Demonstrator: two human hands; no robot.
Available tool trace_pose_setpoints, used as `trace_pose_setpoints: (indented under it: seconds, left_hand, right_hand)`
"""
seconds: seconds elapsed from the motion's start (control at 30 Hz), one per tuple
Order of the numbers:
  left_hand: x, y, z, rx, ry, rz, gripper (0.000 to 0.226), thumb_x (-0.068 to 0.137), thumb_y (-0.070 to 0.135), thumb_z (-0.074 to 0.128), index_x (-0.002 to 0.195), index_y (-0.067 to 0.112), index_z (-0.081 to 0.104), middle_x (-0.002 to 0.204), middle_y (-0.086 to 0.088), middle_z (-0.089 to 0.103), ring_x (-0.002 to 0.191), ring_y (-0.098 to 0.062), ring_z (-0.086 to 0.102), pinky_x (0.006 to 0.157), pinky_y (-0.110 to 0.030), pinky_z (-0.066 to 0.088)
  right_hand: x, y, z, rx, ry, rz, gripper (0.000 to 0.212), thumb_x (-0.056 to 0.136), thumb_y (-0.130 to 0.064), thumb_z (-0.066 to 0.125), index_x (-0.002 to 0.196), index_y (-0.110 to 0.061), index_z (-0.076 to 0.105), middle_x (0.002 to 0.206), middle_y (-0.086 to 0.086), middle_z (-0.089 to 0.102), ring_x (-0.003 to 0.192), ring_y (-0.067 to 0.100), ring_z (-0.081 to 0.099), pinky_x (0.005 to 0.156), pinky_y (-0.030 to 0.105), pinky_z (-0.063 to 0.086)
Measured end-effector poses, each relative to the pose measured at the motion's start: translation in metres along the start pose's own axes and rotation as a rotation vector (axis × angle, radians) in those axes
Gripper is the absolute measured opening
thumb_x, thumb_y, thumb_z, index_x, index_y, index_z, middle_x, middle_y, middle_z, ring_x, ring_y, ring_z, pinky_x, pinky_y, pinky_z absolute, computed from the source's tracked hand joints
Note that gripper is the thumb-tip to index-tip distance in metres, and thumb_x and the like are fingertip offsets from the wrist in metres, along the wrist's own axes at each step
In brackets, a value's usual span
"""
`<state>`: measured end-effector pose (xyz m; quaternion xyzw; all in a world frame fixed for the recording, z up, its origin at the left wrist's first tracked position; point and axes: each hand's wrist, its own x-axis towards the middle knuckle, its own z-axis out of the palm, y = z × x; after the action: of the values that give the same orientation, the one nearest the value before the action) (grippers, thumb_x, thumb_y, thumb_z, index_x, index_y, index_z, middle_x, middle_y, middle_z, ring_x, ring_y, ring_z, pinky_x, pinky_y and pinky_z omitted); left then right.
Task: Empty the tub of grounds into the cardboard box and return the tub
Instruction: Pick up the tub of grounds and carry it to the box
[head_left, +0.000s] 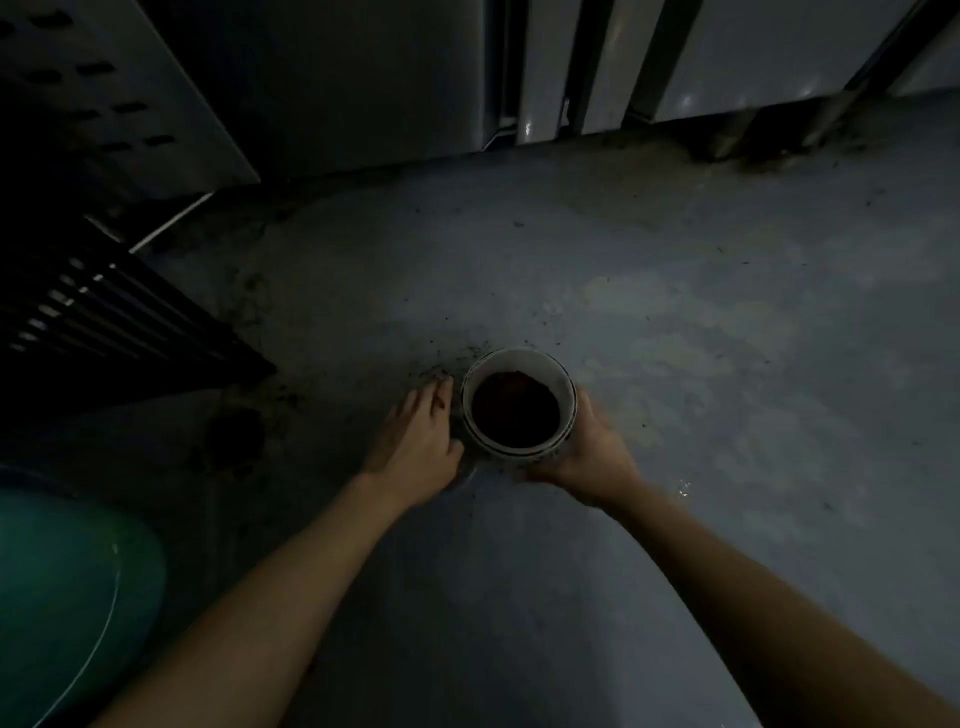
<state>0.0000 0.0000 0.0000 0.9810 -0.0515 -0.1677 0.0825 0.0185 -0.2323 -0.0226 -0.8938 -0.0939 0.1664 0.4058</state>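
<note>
A round white tub (540, 364) stands upright on the grey floor, with dark grounds (517, 410) filling its lower part. My right hand (592, 452) is wrapped around the tub's right side and near edge. My left hand (415, 441) lies against the tub's left side, fingers together and pointing forward, touching the wall low down. Whether the tub is lifted off the floor cannot be told. No cardboard box is in view.
Dark crumbs are scattered on the grey floor (675, 291) around the tub. A black slatted grille (119, 322) is at the left, a teal container (67, 597) at the lower left, and metal legs and panels (587, 67) run along the back.
</note>
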Motion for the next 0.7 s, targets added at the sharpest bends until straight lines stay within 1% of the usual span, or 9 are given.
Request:
trace_pose_setpoints:
  seconds: [0.07,0.1,0.2,0.23,0.3,0.37,0.47,0.6,0.7]
  left_hand:
    - [0.002,-0.003,0.005,0.007,0.01,0.005,0.076,0.093,0.037,0.043,0.152,0.004,0.008,0.157,-0.015,0.021,0.139,-0.031,0.026,0.114,-0.043,0.026]
    - [0.003,-0.006,0.009,0.008,0.022,0.012,0.076,0.093,0.038,0.042,0.153,0.005,0.006,0.158,-0.014,0.02,0.14,-0.031,0.025,0.115,-0.043,0.025]
    - [0.006,-0.012,0.014,0.003,0.042,0.019,0.075,0.094,0.038,0.04,0.153,0.007,0.006,0.159,-0.013,0.018,0.141,-0.029,0.024,0.116,-0.041,0.021]
    - [0.008,-0.014,0.016,-0.001,0.052,0.015,0.074,0.095,0.038,0.04,0.153,0.008,0.006,0.16,-0.013,0.018,0.142,-0.029,0.023,0.116,-0.041,0.02]
    - [0.01,-0.017,0.018,-0.003,0.067,-0.006,0.074,0.095,0.037,0.041,0.153,0.008,0.006,0.16,-0.013,0.018,0.142,-0.029,0.023,0.116,-0.039,0.018]
    - [0.011,-0.017,0.022,-0.026,0.071,-0.022,0.073,0.095,0.035,0.041,0.153,0.009,0.005,0.16,-0.013,0.016,0.143,-0.028,0.021,0.117,-0.039,0.017]
    - [0.008,-0.014,0.031,-0.044,0.068,-0.014,0.073,0.095,0.035,0.041,0.153,0.008,0.007,0.16,-0.013,0.018,0.142,-0.028,0.022,0.117,-0.04,0.019]
    - [0.004,-0.009,0.035,-0.086,0.05,-0.012,0.071,0.095,0.036,0.04,0.154,0.011,0.008,0.158,-0.011,0.021,0.141,-0.027,0.025,0.118,-0.04,0.021]
    - [0.002,-0.008,0.034,-0.119,0.05,-0.013,0.07,0.096,0.035,0.039,0.154,0.012,0.009,0.159,-0.01,0.02,0.142,-0.027,0.024,0.118,-0.041,0.021]
  right_hand:
    - [0.001,0.001,0.009,0.126,0.091,-0.018,0.116,0.043,-0.08,0.083,0.139,-0.059,0.023,0.14,-0.019,0.047,0.125,0.004,0.047,0.099,0.024,0.043]
    - [0.003,0.003,0.014,0.179,0.114,-0.022,0.112,0.042,-0.076,0.088,0.135,-0.061,0.026,0.139,-0.022,0.047,0.125,0.001,0.047,0.101,0.025,0.044]
    - [0.006,0.013,0.034,0.335,0.142,-0.022,0.118,0.041,-0.058,0.099,0.142,-0.043,0.04,0.14,-0.016,0.054,0.13,0.004,0.051,0.108,0.038,0.047]
    - [0.007,0.015,0.04,0.363,0.16,-0.02,0.119,0.041,-0.057,0.099,0.143,-0.038,0.043,0.139,-0.017,0.055,0.129,0.002,0.051,0.107,0.037,0.047]
    - [0.007,0.016,0.05,0.394,0.203,-0.016,0.119,0.04,-0.061,0.098,0.142,-0.04,0.041,0.136,-0.028,0.053,0.126,-0.008,0.049,0.104,0.022,0.047]
    - [0.005,0.014,0.055,0.4,0.267,-0.029,0.116,0.042,-0.063,0.096,0.138,-0.051,0.033,0.134,-0.037,0.047,0.125,-0.013,0.046,0.098,0.008,0.041]
    - [0.004,0.012,0.061,0.408,0.328,-0.042,0.116,0.045,-0.06,0.097,0.138,-0.054,0.028,0.137,-0.031,0.045,0.128,-0.012,0.044,0.099,0.006,0.038]
    - [0.005,0.008,0.064,0.445,0.356,-0.059,0.119,0.048,-0.061,0.094,0.145,-0.034,0.033,0.138,-0.026,0.048,0.127,-0.01,0.045,0.101,0.007,0.04]
    - [0.004,0.006,0.066,0.415,0.36,-0.027,0.111,0.051,-0.062,0.092,0.142,-0.032,0.036,0.132,-0.027,0.049,0.12,-0.02,0.045,0.093,-0.001,0.036]
